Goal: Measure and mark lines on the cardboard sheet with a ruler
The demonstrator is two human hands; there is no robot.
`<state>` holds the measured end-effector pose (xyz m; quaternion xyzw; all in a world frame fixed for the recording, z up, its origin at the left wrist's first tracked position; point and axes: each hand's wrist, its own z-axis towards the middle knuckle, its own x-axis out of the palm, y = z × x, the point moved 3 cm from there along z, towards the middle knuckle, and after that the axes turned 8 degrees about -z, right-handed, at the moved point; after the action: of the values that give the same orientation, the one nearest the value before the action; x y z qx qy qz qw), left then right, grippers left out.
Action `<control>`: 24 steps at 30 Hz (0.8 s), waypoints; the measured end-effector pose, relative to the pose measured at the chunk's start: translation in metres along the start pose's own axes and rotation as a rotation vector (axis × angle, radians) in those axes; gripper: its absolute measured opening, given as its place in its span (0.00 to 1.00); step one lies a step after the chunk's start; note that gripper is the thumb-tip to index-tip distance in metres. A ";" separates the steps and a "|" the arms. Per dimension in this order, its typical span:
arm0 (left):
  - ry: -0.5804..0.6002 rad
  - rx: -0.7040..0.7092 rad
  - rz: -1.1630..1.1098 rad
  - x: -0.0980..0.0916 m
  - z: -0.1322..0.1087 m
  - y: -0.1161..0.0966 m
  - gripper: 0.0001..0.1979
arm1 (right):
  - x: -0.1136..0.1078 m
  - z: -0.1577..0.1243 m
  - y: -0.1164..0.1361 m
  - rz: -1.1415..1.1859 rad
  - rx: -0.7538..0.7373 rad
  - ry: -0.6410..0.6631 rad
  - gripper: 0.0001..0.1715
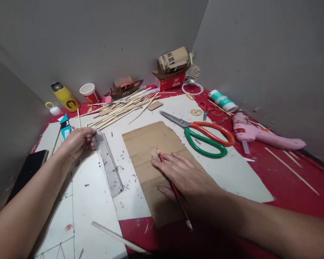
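My left hand (79, 141) pinches the upper end of a clear plastic ruler (109, 165), which lies slanted over white paper. On a piece of brown cardboard (143, 154) rests my right hand (182, 172), fairly flat, with a red and black pencil (178, 196) held between its thumb and fingers. The pencil tip points away from me, over the cardboard. Beyond the cardboard's right edge lie large scissors (210, 138) with one orange and one green handle, their blades apart.
A pile of thin wooden sticks (124, 108) lies at the back. Behind stand a yellow bottle (65, 98), a paper cup (89, 94) and a model boat (126, 87). To the right are a pink glue gun (270, 136) and a white-green bottle (223, 100). A phone (29, 172) lies left.
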<state>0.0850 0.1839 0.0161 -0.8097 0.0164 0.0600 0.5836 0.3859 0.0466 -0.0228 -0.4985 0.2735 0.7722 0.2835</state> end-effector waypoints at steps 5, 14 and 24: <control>-0.194 0.160 0.197 0.003 -0.011 0.000 0.11 | -0.003 -0.002 -0.003 0.022 0.026 -0.051 0.30; 0.130 0.192 0.406 0.060 -0.037 0.002 0.09 | 0.001 -0.003 -0.005 0.026 0.064 -0.084 0.31; 0.203 0.199 -0.059 0.087 -0.038 0.002 0.21 | -0.012 -0.001 -0.012 0.186 0.127 -0.229 0.29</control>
<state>0.1745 0.1516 0.0160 -0.7498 0.0575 -0.0411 0.6579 0.3992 0.0517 -0.0136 -0.3609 0.3325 0.8280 0.2712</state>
